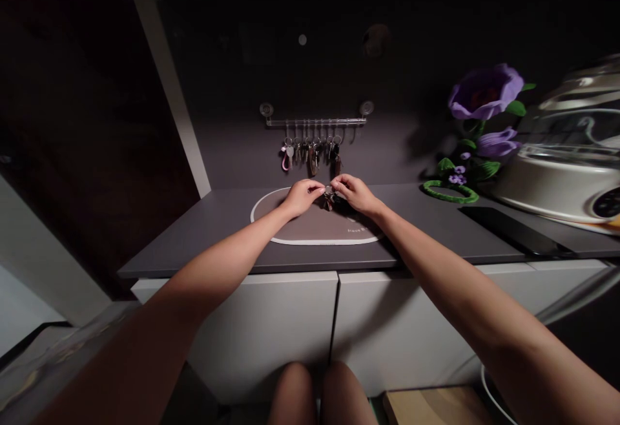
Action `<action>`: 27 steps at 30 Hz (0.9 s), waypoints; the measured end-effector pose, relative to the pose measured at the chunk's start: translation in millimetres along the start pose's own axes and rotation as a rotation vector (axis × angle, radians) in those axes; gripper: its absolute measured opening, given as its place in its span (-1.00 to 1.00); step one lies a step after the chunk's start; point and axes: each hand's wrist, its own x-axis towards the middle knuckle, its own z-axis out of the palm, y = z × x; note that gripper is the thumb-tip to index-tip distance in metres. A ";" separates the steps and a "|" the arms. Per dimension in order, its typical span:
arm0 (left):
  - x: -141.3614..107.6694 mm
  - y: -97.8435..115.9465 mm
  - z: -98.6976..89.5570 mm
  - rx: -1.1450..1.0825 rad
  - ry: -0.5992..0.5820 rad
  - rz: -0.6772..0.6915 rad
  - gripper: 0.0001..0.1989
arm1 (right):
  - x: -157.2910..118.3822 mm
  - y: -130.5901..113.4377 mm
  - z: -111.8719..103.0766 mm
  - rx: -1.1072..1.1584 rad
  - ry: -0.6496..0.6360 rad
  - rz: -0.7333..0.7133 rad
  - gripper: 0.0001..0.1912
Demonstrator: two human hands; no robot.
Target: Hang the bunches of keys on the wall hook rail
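Note:
A small bunch of keys (329, 203) hangs from a ring between my two hands, just above the oval mat (310, 226). My left hand (304, 196) pinches the ring from the left with thumb and fingertips. From the other side, my right hand (354, 192) closes its thumb and forefinger on the same bunch. The ring itself is small and partly covered by my fingertips. Behind my hands, several sets of keys (314, 152) dangle from hooks on a clear rail (317, 122) fixed to the wall.
A purple felt flower (485, 93) with a green ring base stands right of the mat. Near it lie a flat black phone-like slab (516, 230) and a large white appliance (557, 176) with a clear top. White cabinet doors (271, 315) sit below the grey counter (194, 238).

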 end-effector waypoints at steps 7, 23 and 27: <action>1.4 -2.8 3.8 -0.116 -0.023 -0.028 -0.77 | 2.2 -1.1 6.1 0.082 0.068 0.006 -0.67; 5.8 -10.2 15.3 -0.543 0.143 -0.182 -0.75 | 2.3 -1.8 7.0 0.275 0.092 0.095 -0.67; 5.5 -5.0 15.5 -0.510 0.170 -0.168 -0.72 | 3.7 -6.0 5.3 0.314 0.141 0.112 -0.68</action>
